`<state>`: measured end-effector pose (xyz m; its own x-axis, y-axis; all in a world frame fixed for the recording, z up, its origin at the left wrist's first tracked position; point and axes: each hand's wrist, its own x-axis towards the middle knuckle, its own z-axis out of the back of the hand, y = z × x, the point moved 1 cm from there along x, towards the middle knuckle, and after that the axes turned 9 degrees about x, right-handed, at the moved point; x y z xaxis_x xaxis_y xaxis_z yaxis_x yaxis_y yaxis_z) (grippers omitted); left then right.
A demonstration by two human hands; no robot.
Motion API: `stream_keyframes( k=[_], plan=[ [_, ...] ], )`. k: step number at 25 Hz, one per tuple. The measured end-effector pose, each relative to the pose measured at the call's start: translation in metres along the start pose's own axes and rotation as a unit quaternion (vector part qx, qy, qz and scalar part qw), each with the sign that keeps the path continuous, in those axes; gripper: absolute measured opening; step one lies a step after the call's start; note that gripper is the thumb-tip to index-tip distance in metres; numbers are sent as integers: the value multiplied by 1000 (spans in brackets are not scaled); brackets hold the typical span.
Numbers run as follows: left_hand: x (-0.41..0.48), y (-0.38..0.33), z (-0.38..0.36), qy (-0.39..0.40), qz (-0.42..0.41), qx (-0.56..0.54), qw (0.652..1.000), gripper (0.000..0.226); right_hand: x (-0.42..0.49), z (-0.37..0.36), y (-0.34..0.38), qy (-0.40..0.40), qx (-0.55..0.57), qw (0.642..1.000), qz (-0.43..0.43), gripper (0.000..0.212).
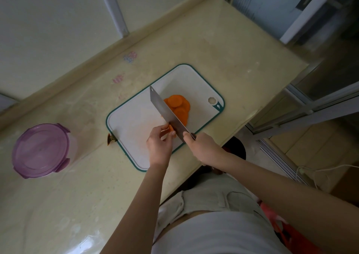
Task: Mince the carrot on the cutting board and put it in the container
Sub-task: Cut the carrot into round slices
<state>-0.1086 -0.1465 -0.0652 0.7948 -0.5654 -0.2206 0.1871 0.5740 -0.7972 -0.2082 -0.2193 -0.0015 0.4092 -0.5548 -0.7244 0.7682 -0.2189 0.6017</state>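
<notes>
Slicing stage, not mincing yet, by my read: R hand [204, 147] is wrapped round the handle of the knife [167, 112], edge down at the board [132, 125], w/ a heap of carrot rounds [179, 107] just beyond the blade. L hand [159, 145] pinches the last carrot stub [172, 130] right beside the blade on the near side. Hands are close, not touching. The container [73, 147] sits well apart to the L on the counter [194, 50], lid [38, 151] on. Risks, as I judge them: the stub is short, so L fingertips sit next to the edge, and a slip or a rolling stub could nick them. Rounds overlap loosely, so chopping thru them may scatter bits off the board, esp. toward the near counter edge. Board lies at an angle close to that edge, and hard chops could make it creep. The lid must come off before transfer, which needs a free hand, so the knife goes down first. Count: 1 knife, 1 board, 1 container w/ 1 lid, 1 stub, 1 heap of rounds (at least five show; exact no. can't tell), 1 small brown scrap [111, 138] at the board's L rim, 2 hands.
</notes>
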Motion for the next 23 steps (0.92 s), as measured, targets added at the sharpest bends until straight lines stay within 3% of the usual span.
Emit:
stream_keyframes(
  k=[9, 16, 23],
  plan=[
    [3, -2, 1, 3, 14, -10, 1000, 26, 11, -13, 2, -7, 0, 999, 37, 47],
    [-2, -3, 3, 0, 14, -26, 1000, 24, 28, -27, 4, -10, 1, 993, 119, 50],
    [-5, 1, 3, 14, -15, -27, 999, 26, 35, -21, 4, 5, -9, 993, 117, 49]
  ],
)
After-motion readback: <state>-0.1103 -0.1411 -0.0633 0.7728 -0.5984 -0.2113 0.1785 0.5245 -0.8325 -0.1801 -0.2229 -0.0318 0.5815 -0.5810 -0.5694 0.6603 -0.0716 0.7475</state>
